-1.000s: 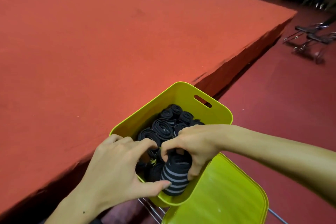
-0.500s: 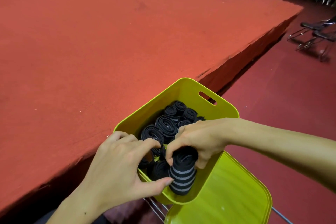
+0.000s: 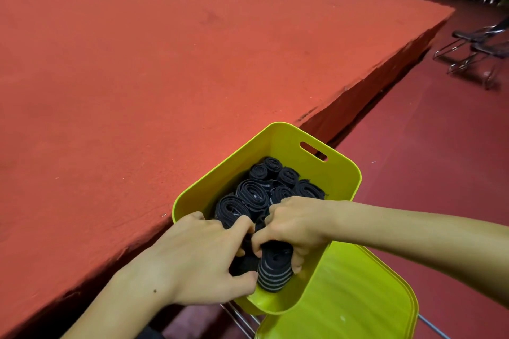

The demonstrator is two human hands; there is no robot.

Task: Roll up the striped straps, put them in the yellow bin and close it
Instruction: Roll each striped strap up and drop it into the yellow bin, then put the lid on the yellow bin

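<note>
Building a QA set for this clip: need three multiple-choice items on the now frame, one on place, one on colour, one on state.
1. Where is the striped roll held by the right hand?
A. on the red platform
B. at the near end of the yellow bin
C. on the floor

2. What colour is the lid lying beside the bin?
A. yellow-green
B. blue
C. white

3. What state is the bin in?
A. closed with its lid
B. tipped upside down
C. open, rolled straps inside

Answers:
1 B, the right hand's fingers curl round the roll just inside the bin's near wall, with the left hand touching it.
2 A, it matches the bin.
3 C, the dark rolls show from above and the lid lies off to the near right.
</note>
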